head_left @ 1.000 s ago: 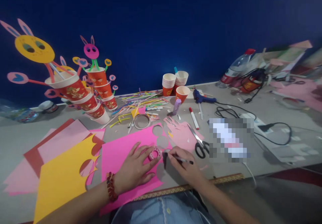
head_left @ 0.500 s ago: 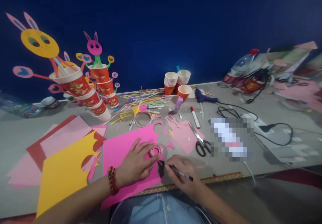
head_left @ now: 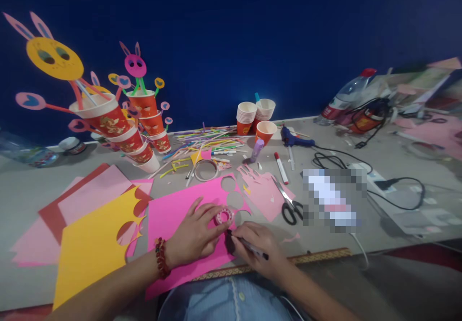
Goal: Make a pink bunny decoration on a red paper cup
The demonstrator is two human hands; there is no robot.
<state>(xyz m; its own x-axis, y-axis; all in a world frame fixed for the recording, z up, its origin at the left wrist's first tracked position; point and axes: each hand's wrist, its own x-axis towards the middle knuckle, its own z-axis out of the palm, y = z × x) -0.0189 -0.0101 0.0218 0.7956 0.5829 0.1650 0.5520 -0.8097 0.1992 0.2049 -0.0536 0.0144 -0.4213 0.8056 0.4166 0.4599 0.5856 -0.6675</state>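
Note:
A bright pink sheet of paper with round cut-outs along its upper right edge lies in front of me. My left hand, a beaded bracelet at the wrist, rests on the sheet and holds a small pink patterned ring down with its fingers. Gripped in my right hand is a slim pen, dark at both ends. Its point is at the paper just below the ring. Fingers and shadow hide the exact contact.
Yellow paper lies at left, before stacked cup figures. Scissors, a red-capped marker and pink scraps sit at right. Behind are straws, paper cups, a glue gun and a bottle.
My right hand and the pen have shifted slightly, and the pen lies at a somewhat different angle. My left hand and the ring stay in place.

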